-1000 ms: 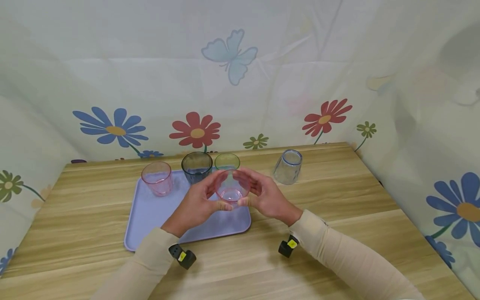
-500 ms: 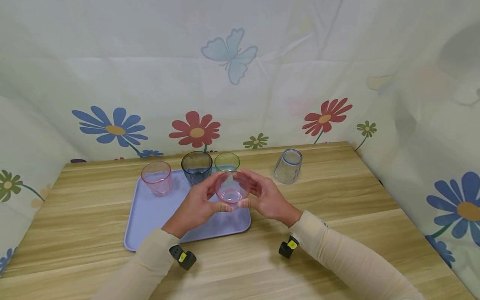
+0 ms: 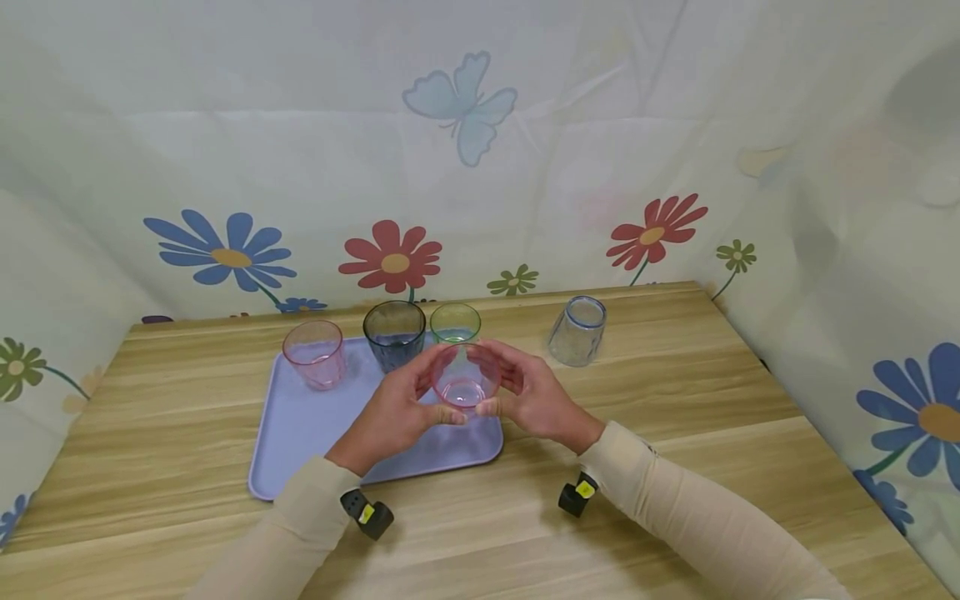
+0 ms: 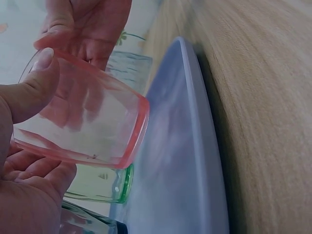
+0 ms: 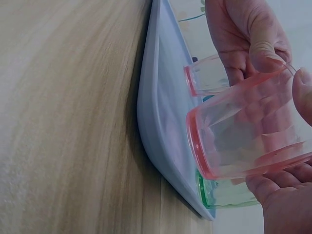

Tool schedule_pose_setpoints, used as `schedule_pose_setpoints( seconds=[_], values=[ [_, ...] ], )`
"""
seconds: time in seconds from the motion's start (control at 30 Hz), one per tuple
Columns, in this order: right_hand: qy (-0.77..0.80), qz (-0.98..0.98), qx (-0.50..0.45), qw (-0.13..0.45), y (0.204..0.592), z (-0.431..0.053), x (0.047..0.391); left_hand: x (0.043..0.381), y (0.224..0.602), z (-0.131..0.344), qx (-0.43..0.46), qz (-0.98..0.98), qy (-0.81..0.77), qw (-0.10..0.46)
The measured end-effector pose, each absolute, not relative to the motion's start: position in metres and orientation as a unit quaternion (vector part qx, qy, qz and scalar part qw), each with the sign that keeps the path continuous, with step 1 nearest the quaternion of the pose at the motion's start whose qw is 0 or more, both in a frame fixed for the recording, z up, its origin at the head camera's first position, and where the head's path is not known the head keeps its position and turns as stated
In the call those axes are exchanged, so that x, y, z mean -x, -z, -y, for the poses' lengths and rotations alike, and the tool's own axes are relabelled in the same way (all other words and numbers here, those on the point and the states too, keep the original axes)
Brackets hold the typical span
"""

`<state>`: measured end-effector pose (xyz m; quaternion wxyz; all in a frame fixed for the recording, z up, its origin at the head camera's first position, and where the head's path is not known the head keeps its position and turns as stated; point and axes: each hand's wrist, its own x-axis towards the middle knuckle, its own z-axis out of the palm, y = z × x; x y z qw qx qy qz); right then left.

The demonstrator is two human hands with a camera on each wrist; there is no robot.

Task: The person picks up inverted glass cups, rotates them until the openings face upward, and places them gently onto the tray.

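Between my two hands is a clear pink glass (image 3: 465, 388), upright, its thick base raised off the lavender tray (image 3: 315, 442). My left hand (image 3: 393, 410) grips it from the left, thumb near the rim and fingers round the far side. Opposite, my right hand (image 3: 538, 396) holds the glass in the same way. The left wrist view shows the held glass (image 4: 97, 117) sideways, with its base facing the tray. Behind it stands a green glass (image 3: 455, 321), partly covered by the hands and the pink glass.
A dark grey glass (image 3: 393, 333) and another pink glass (image 3: 315, 357) stand upright on the tray. To the right, a blue-tinted glass (image 3: 577, 333) rests upside down on the wooden table (image 3: 675, 400). A flower-printed cloth (image 3: 300, 150) hangs behind the table.
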<state>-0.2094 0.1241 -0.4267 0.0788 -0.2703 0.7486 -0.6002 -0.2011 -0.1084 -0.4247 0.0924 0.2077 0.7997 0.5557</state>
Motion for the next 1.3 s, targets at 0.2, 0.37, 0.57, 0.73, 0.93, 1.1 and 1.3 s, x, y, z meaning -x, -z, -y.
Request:
schedule_pose_setpoints(
  seconds=[0.2, 0.37, 0.57, 0.73, 0.93, 1.1, 1.3],
  values=[
    [0.598, -0.754, 0.26, 0.082, 0.4282, -0.1236, 0.2094, 0.2009, 0.4259, 0.1084, -0.209, -0.8, -0.555, 0.092],
    [0.597, -0.754, 0.261, 0.081, 0.4295, -0.1246, 0.2096, 0.2008, 0.4261, 0.1077, -0.208, -0.801, -0.554, 0.092],
    [0.59, -0.758, 0.268, 0.075, 0.4312, -0.1258, 0.2095, 0.2008, 0.4266, 0.1073, -0.206, -0.804, -0.549, 0.094],
    [0.59, -0.759, 0.266, 0.076, 0.4319, -0.1264, 0.209, 0.2003, 0.427, 0.1072, -0.206, -0.806, -0.547, 0.096],
    [0.593, -0.757, 0.263, 0.08, 0.4334, -0.1254, 0.2091, 0.2001, 0.4276, 0.1075, -0.203, -0.808, -0.544, 0.099],
    [0.592, -0.759, 0.257, 0.083, 0.4327, -0.1245, 0.2089, 0.2005, 0.4282, 0.1076, -0.201, -0.808, -0.544, 0.101],
    [0.593, -0.76, 0.25, 0.088, 0.4316, -0.1245, 0.208, 0.2011, 0.4302, 0.108, -0.205, -0.81, -0.54, 0.097]
  ],
)
